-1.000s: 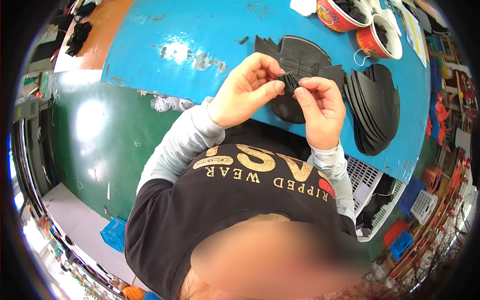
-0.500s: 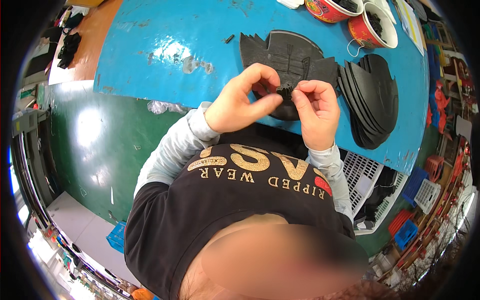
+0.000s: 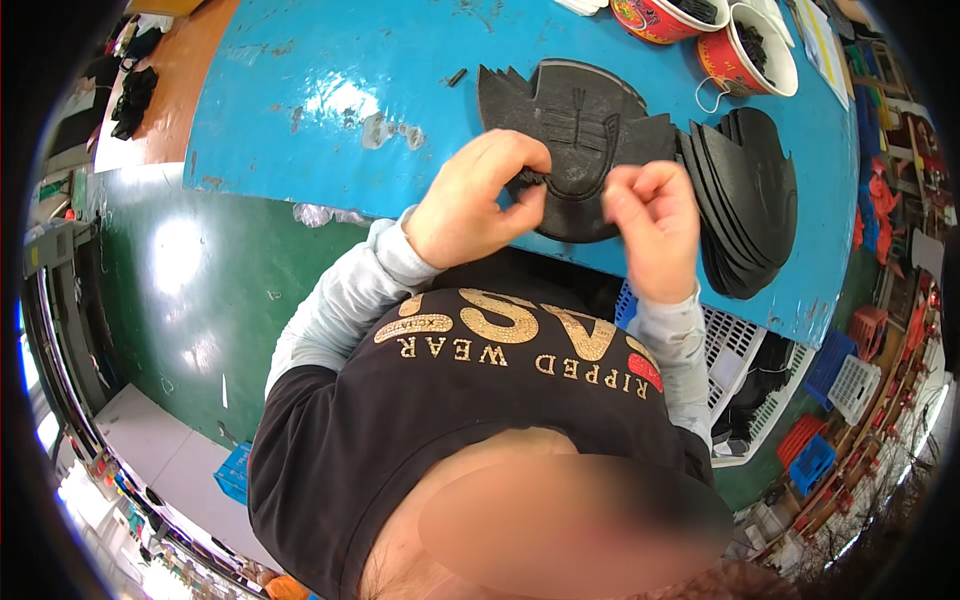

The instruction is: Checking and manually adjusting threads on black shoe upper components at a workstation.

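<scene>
Centrally, left hand (image 3: 478,200) pinching small black piece (image 3: 530,178), right hand (image 3: 652,225) beside.

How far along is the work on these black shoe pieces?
Done: hard to tell; one black piece lies flat on the blue table, with thin strips on its middle. In hand: the left hand pinches a small black strip at that piece's edge; the right hand is curled shut beside it. Left: a fanned stack of black pieces waits at the right.
</scene>
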Action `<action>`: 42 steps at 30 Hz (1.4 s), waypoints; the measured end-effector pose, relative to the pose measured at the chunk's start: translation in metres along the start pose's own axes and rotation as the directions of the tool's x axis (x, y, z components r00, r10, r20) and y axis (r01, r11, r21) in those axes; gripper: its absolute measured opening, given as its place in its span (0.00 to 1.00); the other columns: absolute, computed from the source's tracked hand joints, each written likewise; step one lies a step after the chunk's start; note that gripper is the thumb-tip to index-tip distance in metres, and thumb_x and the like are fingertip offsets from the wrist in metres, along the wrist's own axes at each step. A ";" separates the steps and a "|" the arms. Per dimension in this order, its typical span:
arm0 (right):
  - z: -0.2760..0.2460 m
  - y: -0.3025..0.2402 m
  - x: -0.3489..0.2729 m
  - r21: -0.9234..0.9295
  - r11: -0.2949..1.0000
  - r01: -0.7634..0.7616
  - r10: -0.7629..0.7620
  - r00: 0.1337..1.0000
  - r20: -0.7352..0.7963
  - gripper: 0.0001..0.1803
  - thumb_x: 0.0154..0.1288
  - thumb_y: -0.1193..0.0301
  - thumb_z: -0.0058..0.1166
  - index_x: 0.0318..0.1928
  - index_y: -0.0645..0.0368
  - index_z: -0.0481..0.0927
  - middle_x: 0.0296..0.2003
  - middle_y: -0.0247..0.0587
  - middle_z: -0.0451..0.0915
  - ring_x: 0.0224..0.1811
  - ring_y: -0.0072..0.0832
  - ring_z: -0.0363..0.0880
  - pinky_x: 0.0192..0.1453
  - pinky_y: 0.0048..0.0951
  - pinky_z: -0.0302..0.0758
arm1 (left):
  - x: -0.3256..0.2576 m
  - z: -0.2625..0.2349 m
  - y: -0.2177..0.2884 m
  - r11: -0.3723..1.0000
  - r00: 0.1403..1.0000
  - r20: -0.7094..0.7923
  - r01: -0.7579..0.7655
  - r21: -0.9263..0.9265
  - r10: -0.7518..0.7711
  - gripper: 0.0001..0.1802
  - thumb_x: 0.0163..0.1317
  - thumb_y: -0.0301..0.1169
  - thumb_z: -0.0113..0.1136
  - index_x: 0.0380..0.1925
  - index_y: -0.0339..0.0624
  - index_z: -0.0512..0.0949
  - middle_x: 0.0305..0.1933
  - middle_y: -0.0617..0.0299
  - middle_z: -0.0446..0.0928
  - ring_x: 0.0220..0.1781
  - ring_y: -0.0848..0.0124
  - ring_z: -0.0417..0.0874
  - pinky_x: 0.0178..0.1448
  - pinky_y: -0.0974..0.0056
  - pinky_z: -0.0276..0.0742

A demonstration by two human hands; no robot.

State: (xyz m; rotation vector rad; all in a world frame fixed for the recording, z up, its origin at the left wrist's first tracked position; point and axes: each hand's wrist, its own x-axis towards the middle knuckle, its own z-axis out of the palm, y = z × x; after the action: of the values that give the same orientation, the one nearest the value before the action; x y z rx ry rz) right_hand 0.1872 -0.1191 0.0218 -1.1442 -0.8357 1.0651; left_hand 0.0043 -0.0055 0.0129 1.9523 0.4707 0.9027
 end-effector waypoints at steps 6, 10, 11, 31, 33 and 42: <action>-0.027 0.013 0.055 -0.816 0.414 0.402 -0.364 0.895 0.257 0.10 0.59 0.81 0.58 0.38 0.61 0.71 0.31 0.46 0.76 0.35 0.47 0.78 0.40 0.40 0.75 | 0.003 0.000 -0.007 0.963 0.992 0.075 -0.112 0.245 0.096 0.15 0.49 0.18 0.66 0.39 0.38 0.76 0.38 0.57 0.78 0.40 0.58 0.80 0.43 0.59 0.76; -0.026 0.011 0.058 -0.835 0.318 0.449 -0.364 0.871 0.330 0.09 0.60 0.80 0.57 0.38 0.59 0.71 0.31 0.45 0.77 0.35 0.46 0.78 0.40 0.41 0.75 | 0.002 -0.001 -0.006 0.951 0.991 0.067 -0.128 0.281 0.114 0.15 0.49 0.18 0.66 0.38 0.38 0.76 0.38 0.57 0.79 0.39 0.57 0.79 0.43 0.58 0.76; -0.025 0.009 0.058 -0.838 0.313 0.448 -0.349 0.874 0.337 0.09 0.60 0.80 0.57 0.38 0.59 0.71 0.31 0.45 0.77 0.35 0.46 0.79 0.39 0.41 0.75 | 0.003 0.000 -0.007 0.945 0.989 0.070 -0.148 0.291 0.134 0.15 0.49 0.18 0.66 0.39 0.38 0.76 0.37 0.57 0.79 0.39 0.56 0.79 0.43 0.58 0.76; -0.026 0.011 0.048 -0.876 0.163 0.454 -0.406 0.840 0.360 0.14 0.49 0.84 0.57 0.38 0.58 0.84 0.37 0.39 0.78 0.41 0.40 0.79 0.44 0.37 0.78 | 0.041 0.028 -0.010 0.638 0.944 0.291 -0.321 0.700 0.156 0.13 0.49 0.28 0.60 0.37 0.42 0.82 0.30 0.65 0.72 0.36 0.66 0.75 0.38 0.63 0.73; -0.025 0.013 0.044 -0.882 0.128 0.453 -0.428 0.828 0.364 0.15 0.49 0.84 0.57 0.38 0.58 0.84 0.37 0.40 0.78 0.41 0.40 0.79 0.44 0.37 0.78 | 0.040 0.029 -0.008 0.621 0.947 0.283 -0.313 0.719 0.151 0.14 0.47 0.28 0.61 0.38 0.42 0.82 0.29 0.65 0.71 0.36 0.66 0.75 0.37 0.63 0.73; -0.002 0.011 0.008 -0.330 0.929 0.167 -0.191 0.981 -0.042 0.10 0.65 0.82 0.58 0.47 0.63 0.80 0.43 0.35 0.81 0.41 0.18 0.79 0.46 0.20 0.75 | 0.014 0.016 0.011 0.888 0.911 0.095 0.413 -0.203 -0.402 0.17 0.58 0.18 0.66 0.48 0.37 0.80 0.45 0.62 0.82 0.44 0.75 0.82 0.44 0.69 0.79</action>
State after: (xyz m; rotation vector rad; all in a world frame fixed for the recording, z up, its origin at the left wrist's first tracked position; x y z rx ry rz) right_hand 0.1892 -0.1114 0.0108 -1.3452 -1.0633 0.7454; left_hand 0.0249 -0.0118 0.0224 1.5883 0.6922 0.6032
